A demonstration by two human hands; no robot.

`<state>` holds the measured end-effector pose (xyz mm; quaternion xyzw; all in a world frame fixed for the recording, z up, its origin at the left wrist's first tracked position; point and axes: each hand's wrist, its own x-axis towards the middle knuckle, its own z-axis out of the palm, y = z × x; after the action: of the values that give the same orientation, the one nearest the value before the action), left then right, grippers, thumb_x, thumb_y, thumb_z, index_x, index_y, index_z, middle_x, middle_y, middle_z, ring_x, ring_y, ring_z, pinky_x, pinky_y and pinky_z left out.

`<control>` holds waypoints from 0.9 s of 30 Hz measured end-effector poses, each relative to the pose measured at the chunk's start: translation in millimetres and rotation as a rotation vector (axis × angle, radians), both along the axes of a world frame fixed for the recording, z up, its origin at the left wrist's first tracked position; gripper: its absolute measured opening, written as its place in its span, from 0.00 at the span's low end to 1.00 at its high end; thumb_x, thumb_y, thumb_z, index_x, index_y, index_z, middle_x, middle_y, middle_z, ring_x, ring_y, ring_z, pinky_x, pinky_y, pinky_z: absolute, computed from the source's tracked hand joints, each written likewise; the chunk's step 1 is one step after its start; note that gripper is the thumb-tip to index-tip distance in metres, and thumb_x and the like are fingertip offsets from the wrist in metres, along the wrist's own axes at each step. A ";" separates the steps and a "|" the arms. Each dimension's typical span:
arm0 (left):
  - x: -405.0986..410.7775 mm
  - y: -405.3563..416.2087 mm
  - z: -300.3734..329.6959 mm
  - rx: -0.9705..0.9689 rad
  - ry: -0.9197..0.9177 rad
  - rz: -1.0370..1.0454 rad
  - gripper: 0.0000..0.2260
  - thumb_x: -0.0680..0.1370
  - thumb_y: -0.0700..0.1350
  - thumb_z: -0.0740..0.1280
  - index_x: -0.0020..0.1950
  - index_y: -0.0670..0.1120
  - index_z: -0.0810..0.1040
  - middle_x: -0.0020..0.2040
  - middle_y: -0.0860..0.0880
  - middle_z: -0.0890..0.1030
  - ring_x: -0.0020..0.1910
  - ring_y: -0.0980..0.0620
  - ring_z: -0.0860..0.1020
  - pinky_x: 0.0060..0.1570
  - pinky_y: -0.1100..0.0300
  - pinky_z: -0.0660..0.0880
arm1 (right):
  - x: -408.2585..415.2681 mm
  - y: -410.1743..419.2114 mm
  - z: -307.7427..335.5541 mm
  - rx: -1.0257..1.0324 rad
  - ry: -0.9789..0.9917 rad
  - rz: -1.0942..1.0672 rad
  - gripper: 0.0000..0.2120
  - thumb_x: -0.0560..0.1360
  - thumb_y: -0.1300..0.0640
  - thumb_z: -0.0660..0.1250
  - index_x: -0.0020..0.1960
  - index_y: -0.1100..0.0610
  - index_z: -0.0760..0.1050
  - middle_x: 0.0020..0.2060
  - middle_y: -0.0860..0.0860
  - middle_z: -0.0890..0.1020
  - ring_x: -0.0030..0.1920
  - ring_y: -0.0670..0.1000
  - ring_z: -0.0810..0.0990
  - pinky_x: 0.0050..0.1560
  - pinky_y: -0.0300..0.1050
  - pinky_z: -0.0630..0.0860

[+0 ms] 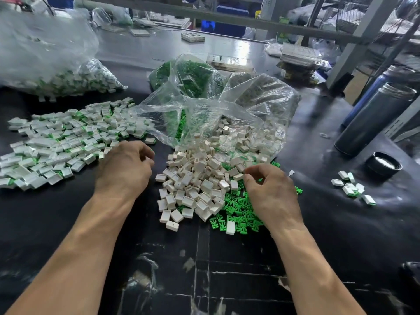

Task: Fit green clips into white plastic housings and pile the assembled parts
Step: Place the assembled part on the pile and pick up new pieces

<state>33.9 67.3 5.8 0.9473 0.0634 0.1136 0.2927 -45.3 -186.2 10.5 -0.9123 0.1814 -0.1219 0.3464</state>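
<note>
Worktop (68,223) — black, scuffed — under grey shelving frame (227,19).

black table (68,223) | white housings (193,185) | green clips (236,212) | assembled parts (59,144)

A heap of white housings (195,185) was seen on the dark desk (227,269), with loose green clips (238,210) spread beside and under it. The left hand (125,169) was held with curled fingers between that heap and the pile of assembled parts (61,144). The right hand (270,192) was lowered over the clips, fingertips pinched together. Clear bags (216,105) lay behind.
</note>
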 end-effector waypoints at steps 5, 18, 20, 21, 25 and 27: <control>-4.6 -2.7 0.1 -0.089 0.280 -0.131 0.07 0.76 0.44 0.77 0.47 0.55 0.82 0.45 0.56 0.82 0.47 0.54 0.80 0.52 0.57 0.77 | -1.8 -10.8 9.1 -0.099 0.177 0.012 0.04 0.77 0.47 0.73 0.52 0.43 0.84 0.51 0.43 0.83 0.56 0.51 0.79 0.65 0.53 0.76; -7.3 -11.9 -0.8 -0.115 0.243 -0.152 0.06 0.74 0.51 0.78 0.43 0.54 0.81 0.42 0.56 0.83 0.43 0.58 0.80 0.43 0.59 0.75 | 1.0 -0.7 2.9 -0.184 0.244 0.054 0.12 0.72 0.39 0.77 0.46 0.45 0.82 0.50 0.45 0.82 0.57 0.52 0.79 0.67 0.55 0.73; -8.9 -15.4 -1.2 -0.153 0.237 -0.190 0.06 0.75 0.51 0.78 0.44 0.53 0.82 0.42 0.55 0.83 0.43 0.57 0.81 0.41 0.60 0.74 | 2.0 0.1 1.8 -0.196 0.244 0.054 0.11 0.72 0.39 0.77 0.46 0.46 0.81 0.50 0.46 0.82 0.57 0.52 0.79 0.66 0.54 0.74; -9.6 -16.9 -1.3 -0.165 0.232 -0.203 0.06 0.75 0.50 0.78 0.44 0.53 0.82 0.41 0.55 0.83 0.43 0.57 0.81 0.41 0.61 0.74 | 2.6 0.3 1.7 -0.201 0.243 0.054 0.11 0.73 0.40 0.76 0.46 0.46 0.81 0.49 0.46 0.82 0.56 0.52 0.79 0.66 0.54 0.74; -11.3 -18.2 -0.6 -0.225 0.202 -0.209 0.05 0.75 0.49 0.78 0.43 0.53 0.82 0.39 0.56 0.84 0.41 0.58 0.81 0.38 0.63 0.72 | 3.4 0.5 1.6 -0.212 0.238 0.054 0.09 0.74 0.41 0.75 0.44 0.46 0.81 0.47 0.45 0.82 0.55 0.52 0.79 0.64 0.53 0.75; -12.0 -18.4 0.3 -0.253 0.179 -0.206 0.05 0.75 0.49 0.77 0.44 0.53 0.82 0.39 0.56 0.84 0.42 0.58 0.82 0.38 0.63 0.72 | 3.4 0.4 1.5 -0.218 0.241 0.054 0.09 0.75 0.42 0.75 0.44 0.46 0.81 0.48 0.45 0.82 0.55 0.52 0.79 0.64 0.52 0.75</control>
<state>21.9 48.9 6.2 0.9107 0.0053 -0.0105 0.4129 -41.9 -185.9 12.0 -0.9570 0.1827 -0.0213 0.2243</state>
